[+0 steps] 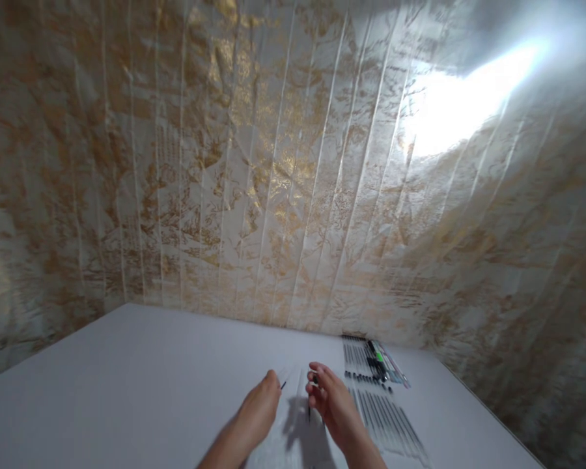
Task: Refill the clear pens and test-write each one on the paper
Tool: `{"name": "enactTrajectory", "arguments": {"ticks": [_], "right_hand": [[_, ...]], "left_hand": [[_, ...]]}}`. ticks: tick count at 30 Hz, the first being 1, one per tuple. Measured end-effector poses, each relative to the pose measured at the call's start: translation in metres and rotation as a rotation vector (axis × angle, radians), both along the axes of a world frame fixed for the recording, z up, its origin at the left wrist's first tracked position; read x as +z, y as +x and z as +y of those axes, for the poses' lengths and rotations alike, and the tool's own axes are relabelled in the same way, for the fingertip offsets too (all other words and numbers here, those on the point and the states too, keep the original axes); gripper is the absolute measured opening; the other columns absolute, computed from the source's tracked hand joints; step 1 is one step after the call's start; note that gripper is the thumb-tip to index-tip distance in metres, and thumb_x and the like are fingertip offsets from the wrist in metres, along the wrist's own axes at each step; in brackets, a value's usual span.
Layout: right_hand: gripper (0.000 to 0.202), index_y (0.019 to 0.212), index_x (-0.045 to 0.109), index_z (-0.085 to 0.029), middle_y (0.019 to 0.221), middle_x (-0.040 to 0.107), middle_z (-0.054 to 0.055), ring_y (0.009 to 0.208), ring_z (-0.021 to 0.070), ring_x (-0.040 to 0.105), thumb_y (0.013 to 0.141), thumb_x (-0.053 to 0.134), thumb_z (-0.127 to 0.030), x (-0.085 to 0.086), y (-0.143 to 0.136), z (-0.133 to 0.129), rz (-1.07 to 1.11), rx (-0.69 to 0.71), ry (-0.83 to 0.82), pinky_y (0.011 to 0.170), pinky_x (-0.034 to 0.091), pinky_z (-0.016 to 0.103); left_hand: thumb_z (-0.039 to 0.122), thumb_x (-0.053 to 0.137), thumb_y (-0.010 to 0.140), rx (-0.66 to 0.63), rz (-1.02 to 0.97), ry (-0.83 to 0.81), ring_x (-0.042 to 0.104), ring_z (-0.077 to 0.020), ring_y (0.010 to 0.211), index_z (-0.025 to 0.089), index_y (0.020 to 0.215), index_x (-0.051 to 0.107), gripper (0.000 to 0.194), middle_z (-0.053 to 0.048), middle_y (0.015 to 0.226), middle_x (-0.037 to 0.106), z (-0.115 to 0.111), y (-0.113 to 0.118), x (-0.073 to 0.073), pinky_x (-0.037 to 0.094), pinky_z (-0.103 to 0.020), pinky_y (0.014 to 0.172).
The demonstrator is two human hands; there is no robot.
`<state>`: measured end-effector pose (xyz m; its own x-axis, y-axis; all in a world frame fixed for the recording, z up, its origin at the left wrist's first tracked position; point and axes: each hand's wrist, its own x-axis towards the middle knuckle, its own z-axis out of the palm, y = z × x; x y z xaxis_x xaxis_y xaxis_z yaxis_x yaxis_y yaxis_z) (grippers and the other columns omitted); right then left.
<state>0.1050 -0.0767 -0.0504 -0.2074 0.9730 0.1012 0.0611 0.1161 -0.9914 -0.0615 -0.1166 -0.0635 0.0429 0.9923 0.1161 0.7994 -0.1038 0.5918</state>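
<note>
My left hand (260, 412) is closed above the white table, with a thin dark-tipped stick (284, 385) jutting from its fingers; it looks like a pen refill, though its rest is blurred. My right hand (336, 405) faces it a short way off, fingers curled round a small black piece (315, 378) that resembles a pen cap. Under the right fingers shows a thin dark line (309, 413); whether it is held or lies on the table I cannot tell. Faint pale strips (301, 382) lie between the hands.
Right of my right hand, a row of clear pen barrels (390, 420) lies on the white table (151, 391). Beyond are small black caps (366, 378), more slim pens (355, 355) and a black-and-green marker-like item (378, 358). A patterned gold-and-silver curtain (273, 163) hangs behind.
</note>
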Motion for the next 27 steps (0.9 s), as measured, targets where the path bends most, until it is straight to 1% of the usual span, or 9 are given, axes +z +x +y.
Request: {"name": "enactTrajectory", "arguments": {"ticks": [1, 3, 5, 7, 9, 14, 17, 22, 27], "right_hand": [[0.056, 0.096, 0.059, -0.017, 0.077, 0.06, 0.004, 0.061, 0.0155, 0.06, 0.078, 0.046, -0.069, 0.001, -0.003, -0.004, 0.058, 0.02, -0.026, 0.053, 0.049, 0.028], [0.058, 0.086, 0.061, -0.016, 0.064, 0.056, 0.0, 0.049, 0.0117, 0.052, 0.072, 0.054, -0.072, 0.002, -0.01, -0.008, 0.136, 0.059, -0.063, 0.046, 0.046, 0.025], [0.055, 0.071, 0.059, -0.016, 0.051, 0.046, -0.006, 0.039, 0.0073, 0.039, 0.064, 0.065, -0.07, 0.005, -0.016, -0.008, 0.178, 0.069, -0.069, 0.037, 0.035, 0.02], [0.052, 0.063, 0.055, -0.017, 0.046, 0.04, -0.009, 0.037, 0.0049, 0.031, 0.06, 0.071, -0.066, 0.011, -0.014, -0.004, 0.206, 0.033, -0.046, 0.034, 0.025, 0.017], [0.049, 0.065, 0.054, -0.017, 0.048, 0.043, -0.009, 0.038, 0.0042, 0.029, 0.063, 0.071, -0.063, 0.021, -0.003, 0.001, 0.233, -0.041, -0.009, 0.035, 0.02, 0.015], [0.043, 0.074, 0.055, -0.019, 0.059, 0.05, -0.007, 0.041, 0.0044, 0.028, 0.07, 0.068, -0.059, 0.05, 0.036, 0.004, 0.278, -0.204, 0.083, 0.038, 0.021, 0.017], [0.042, 0.074, 0.054, -0.019, 0.06, 0.05, -0.006, 0.042, 0.005, 0.028, 0.072, 0.068, -0.058, 0.06, 0.044, 0.0, 0.282, -0.231, 0.118, 0.038, 0.022, 0.018], [0.039, 0.076, 0.055, -0.018, 0.062, 0.052, -0.005, 0.043, 0.0057, 0.029, 0.076, 0.065, -0.056, 0.06, 0.037, -0.005, 0.266, -0.201, 0.152, 0.04, 0.021, 0.019], [0.032, 0.073, 0.059, -0.017, 0.057, 0.054, -0.005, 0.043, 0.0055, 0.03, 0.077, 0.067, -0.048, 0.055, 0.023, -0.011, 0.235, -0.078, 0.123, 0.04, 0.02, 0.018]], "left_hand": [[0.017, 0.032, 0.09, -0.043, -0.054, -0.02, 0.063, -0.0166, 0.085, 0.019, 0.092, 0.05, 0.018, -0.007, 0.093, 0.067, -0.003, -0.001, 0.005, 0.047, -0.026, 0.077], [0.023, 0.032, 0.09, -0.106, -0.139, -0.059, 0.061, -0.0143, 0.086, 0.021, 0.089, 0.045, 0.013, -0.004, 0.094, 0.066, -0.009, 0.001, 0.014, 0.046, -0.024, 0.078], [0.026, 0.033, 0.09, -0.147, -0.203, -0.078, 0.059, -0.0137, 0.087, 0.022, 0.087, 0.043, 0.012, -0.003, 0.093, 0.063, -0.011, 0.003, 0.021, 0.044, -0.024, 0.08], [0.028, 0.033, 0.09, -0.18, -0.249, -0.09, 0.056, -0.0136, 0.086, 0.022, 0.087, 0.043, 0.012, -0.002, 0.091, 0.06, -0.012, 0.004, 0.027, 0.043, -0.023, 0.081], [0.027, 0.034, 0.089, -0.212, -0.284, -0.097, 0.054, -0.0133, 0.085, 0.022, 0.088, 0.045, 0.013, 0.0, 0.089, 0.058, -0.012, 0.0, 0.033, 0.041, -0.023, 0.08], [0.023, 0.035, 0.088, -0.286, -0.318, -0.16, 0.051, -0.0131, 0.075, 0.022, 0.089, 0.05, 0.016, 0.002, 0.08, 0.056, -0.013, -0.013, 0.043, 0.038, -0.022, 0.07], [0.024, 0.036, 0.087, -0.302, -0.317, -0.19, 0.049, -0.0126, 0.069, 0.022, 0.087, 0.051, 0.015, 0.003, 0.075, 0.054, -0.016, -0.013, 0.045, 0.037, -0.022, 0.066], [0.024, 0.036, 0.087, -0.306, -0.271, -0.205, 0.05, -0.0133, 0.072, 0.022, 0.086, 0.051, 0.016, 0.003, 0.076, 0.054, -0.022, -0.003, 0.056, 0.037, -0.022, 0.069], [0.025, 0.037, 0.087, -0.314, -0.302, -0.195, 0.052, -0.0146, 0.078, 0.022, 0.083, 0.05, 0.014, 0.002, 0.081, 0.056, -0.027, 0.005, 0.062, 0.038, -0.024, 0.075]]}}
